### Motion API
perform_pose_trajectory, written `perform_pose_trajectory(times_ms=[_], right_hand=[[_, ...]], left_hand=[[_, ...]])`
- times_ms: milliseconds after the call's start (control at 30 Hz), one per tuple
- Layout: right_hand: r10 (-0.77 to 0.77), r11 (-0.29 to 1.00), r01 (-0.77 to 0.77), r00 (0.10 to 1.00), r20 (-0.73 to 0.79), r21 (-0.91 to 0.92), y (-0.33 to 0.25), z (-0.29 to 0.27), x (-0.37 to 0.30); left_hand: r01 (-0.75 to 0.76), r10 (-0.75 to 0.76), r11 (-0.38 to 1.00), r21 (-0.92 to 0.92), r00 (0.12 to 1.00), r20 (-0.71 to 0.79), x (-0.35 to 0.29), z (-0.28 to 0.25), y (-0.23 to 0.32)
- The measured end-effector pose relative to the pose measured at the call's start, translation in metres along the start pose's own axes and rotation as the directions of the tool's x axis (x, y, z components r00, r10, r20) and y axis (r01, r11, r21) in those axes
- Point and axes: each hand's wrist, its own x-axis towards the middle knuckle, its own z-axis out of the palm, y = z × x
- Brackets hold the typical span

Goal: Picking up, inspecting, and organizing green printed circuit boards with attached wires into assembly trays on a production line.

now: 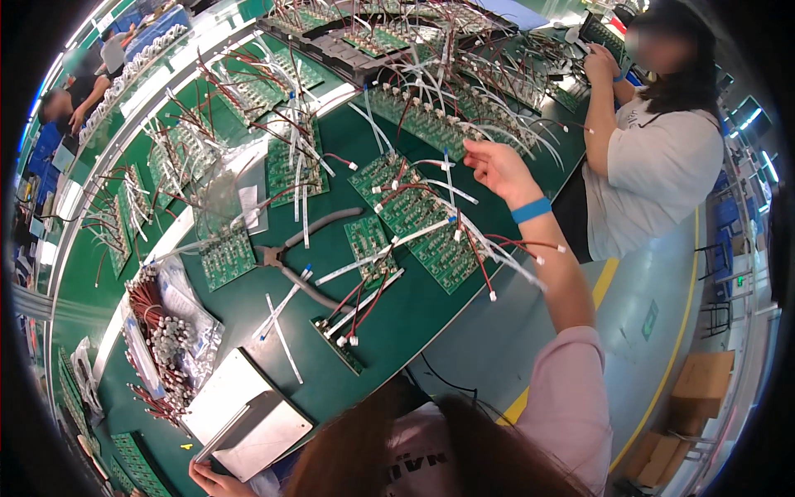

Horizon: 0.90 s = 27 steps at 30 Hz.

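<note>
My right hand (498, 170) reaches over the green table, thumb and fingertips drawn together at the edge of a long circuit board panel (414, 116) with upright white cables. What the fingertips pinch, if anything, is too small to tell. Below it lies another green board panel (414, 219) with flat white cables and red-black wires ending in white plugs. At the lower left, my left hand (219, 482) is partly cut off, its visible fingers extended by the edge of a silver metal box (261, 431). Cutting pliers (271, 256) with grey handles rest beside a small board (225, 257).
Bundled red wires with white plugs (161, 340) lie on plastic bags left of the box. Several wired boards (174, 170) spread across the left, near a black tray (331, 50) at the back. A co-worker in a white shirt (662, 166) works at the right.
</note>
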Motion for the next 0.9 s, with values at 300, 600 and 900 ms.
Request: perform_pose_trajectory(times_ms=[300,600,900], right_hand=[[-0.324,0.931,0.323,0.946,0.022,-0.169,0.016,0.013,-0.023],[-0.515,0.818,0.516,0.854,0.075,-0.253,0.019,0.018,-0.032],[-0.403,0.763,0.419,0.904,0.146,-0.492,0.033,0.011,-0.030]], left_hand=[[-0.170,0.178,0.976,0.140,0.983,-0.048,0.003,-0.008,-0.011],[-0.313,0.323,0.945,-0.096,0.939,0.116,0.012,-0.018,-0.022],[-0.274,0.266,0.871,0.407,0.961,0.077,-0.009,0.004,0.037]])
